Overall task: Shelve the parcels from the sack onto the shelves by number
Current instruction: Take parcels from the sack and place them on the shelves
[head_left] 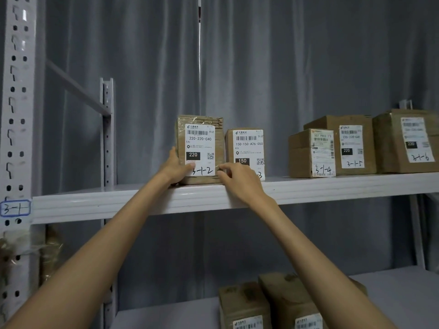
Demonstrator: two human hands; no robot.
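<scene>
since box 3-1-2 (200, 148) is a small, stiff carton with a creased, taped top, it looks light and should slide easily if held by its side faces, not the label. it stands upright near the shelf's (118, 200) front edge, touching box 3-1-3 (245, 150). left hand (177, 168) grips its left side, thumb on the front; right hand (240, 180) pinches its lower right corner with narrow fingers. boxes 3-1-4 (306, 154), 3-1-5 (351, 143) and 3-1-6 (408, 141) follow toward the shelf's right end (the sack is out of view).
</scene>
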